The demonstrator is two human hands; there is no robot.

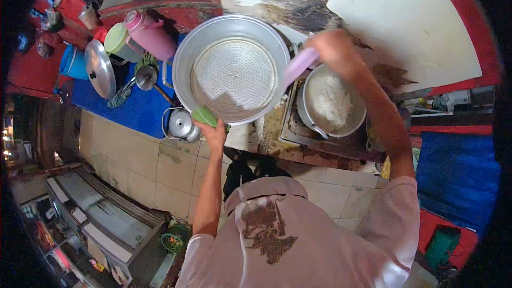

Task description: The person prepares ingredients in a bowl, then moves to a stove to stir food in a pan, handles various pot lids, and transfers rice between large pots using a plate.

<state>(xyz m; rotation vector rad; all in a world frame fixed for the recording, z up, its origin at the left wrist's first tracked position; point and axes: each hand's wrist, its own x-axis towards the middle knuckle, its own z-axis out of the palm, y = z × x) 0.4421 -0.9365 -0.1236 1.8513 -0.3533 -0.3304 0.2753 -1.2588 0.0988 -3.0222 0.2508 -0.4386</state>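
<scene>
A large aluminium steamer pot (236,76) with a perforated plate inside stands in front of me, seen from above. My left hand (214,130) grips its near rim through a folded green cloth (205,116). On the far right side of that pot, my right hand (332,50), blurred, is closed around a lilac item (300,68). The item's lower end lies over the pot's right rim; whether it is cloth or plastic I cannot tell. Under my right forearm, a smaller metal pot (306,108) holds a heap of white rice (330,102).
The smaller pot is on a soiled stove (290,130). An aluminium kettle (182,124) stands at the big pot's lower left. Left on a blue surface (146,118) are a metal lid (100,70), a metal ladle (147,77) and a pink jug (150,38). A stained wall (404,20) rises behind.
</scene>
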